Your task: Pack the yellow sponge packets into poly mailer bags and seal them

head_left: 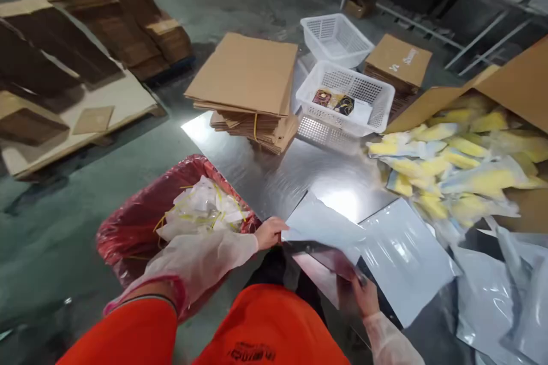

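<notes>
My left hand point(270, 232) pinches the left edge of a pale grey plastic mailer bag point(325, 227) above the near edge of the metal table. On the bag's lower side, my right hand point(365, 296) grips it, with the fingers partly hidden beneath the plastic. The bag's dark inner side shows between the hands. Just right of it lies another grey mailer bag point(402, 254), flat and glossy. More such bags point(488, 291) lie in a loose heap at the lower right. Translucent sleeve covers reach down both forearms.
A red-lined bin point(141, 211) with plastic scraps stands left of the metal table point(278, 182). Cardboard sheets point(248, 71), a white basket point(345, 125) with small packets and an open carton point(514, 85) spilling yellow packets point(466, 159) surround the work area. Behind is another white basket point(338, 40).
</notes>
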`<state>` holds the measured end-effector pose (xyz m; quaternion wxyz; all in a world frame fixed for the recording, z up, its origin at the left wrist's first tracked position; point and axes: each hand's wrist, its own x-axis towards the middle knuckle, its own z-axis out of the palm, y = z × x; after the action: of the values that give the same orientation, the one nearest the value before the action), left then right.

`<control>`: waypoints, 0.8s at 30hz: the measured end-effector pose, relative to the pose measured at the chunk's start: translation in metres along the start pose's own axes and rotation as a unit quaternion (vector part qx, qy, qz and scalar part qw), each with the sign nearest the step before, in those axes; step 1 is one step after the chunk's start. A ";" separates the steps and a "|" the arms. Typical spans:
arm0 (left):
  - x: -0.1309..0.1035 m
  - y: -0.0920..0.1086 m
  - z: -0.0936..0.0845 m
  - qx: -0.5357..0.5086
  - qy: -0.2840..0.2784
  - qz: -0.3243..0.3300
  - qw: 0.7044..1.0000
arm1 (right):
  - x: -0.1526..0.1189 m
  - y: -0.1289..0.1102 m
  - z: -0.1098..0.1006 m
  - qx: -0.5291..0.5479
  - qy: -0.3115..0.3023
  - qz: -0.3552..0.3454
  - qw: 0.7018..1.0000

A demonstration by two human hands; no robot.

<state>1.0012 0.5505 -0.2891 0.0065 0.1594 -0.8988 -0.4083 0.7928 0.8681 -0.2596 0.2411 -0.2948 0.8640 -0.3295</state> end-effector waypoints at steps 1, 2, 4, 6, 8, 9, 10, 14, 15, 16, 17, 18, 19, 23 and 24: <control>0.006 0.006 0.000 0.002 0.022 -0.061 0.998 | 0.003 -0.004 0.001 -0.002 0.015 0.037 0.999; 0.012 0.012 0.000 0.007 0.036 -0.110 0.993 | 0.007 -0.008 0.002 -0.001 0.020 0.066 0.998; 0.024 0.022 0.000 0.019 0.053 -0.173 0.983 | 0.013 -0.017 0.004 0.014 0.023 0.122 0.992; 0.033 0.029 0.000 0.027 0.067 -0.220 0.973 | 0.018 -0.025 0.005 0.026 0.026 0.155 0.987; 0.037 0.032 0.001 0.036 0.073 -0.244 0.966 | 0.022 -0.030 0.005 0.017 0.021 0.177 0.984; 0.037 0.033 0.000 0.040 0.076 -0.257 0.963 | 0.023 -0.032 0.004 0.008 0.019 0.185 0.982; 0.036 0.033 -0.001 0.048 0.083 -0.263 0.960 | 0.023 -0.033 0.002 0.001 0.017 0.193 0.981; 0.031 0.043 -0.002 0.156 0.198 -0.206 0.945 | 0.014 -0.040 -0.011 -0.065 0.061 0.194 0.977; 0.032 0.048 0.001 0.188 0.226 -0.164 0.942 | 0.012 -0.044 -0.012 -0.103 0.103 0.177 0.973; 0.034 0.055 0.004 0.212 0.235 -0.110 0.942 | 0.011 -0.049 -0.012 -0.148 0.149 0.149 0.966; 0.037 0.062 0.010 0.229 0.225 -0.050 0.946 | 0.012 -0.055 -0.010 -0.193 0.185 0.107 0.958; 0.042 0.069 0.016 0.242 0.198 0.009 0.950 | 0.016 -0.061 -0.007 -0.233 0.197 0.056 0.951; 0.047 0.074 0.022 0.253 0.164 0.057 0.952 | 0.022 -0.065 -0.002 -0.268 0.180 -0.001 0.946; 0.061 0.064 0.040 0.282 0.104 0.053 0.952 | 0.062 -0.058 0.015 -0.303 0.018 -0.096 0.948; 0.061 0.054 0.041 0.276 0.121 0.024 0.953 | 0.070 -0.052 0.015 -0.283 0.022 -0.071 0.956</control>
<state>0.9224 0.5961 -0.2836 0.0809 0.1811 -0.9725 -0.1220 0.7708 0.7834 -0.2484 0.1044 -0.4042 0.9038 -0.0943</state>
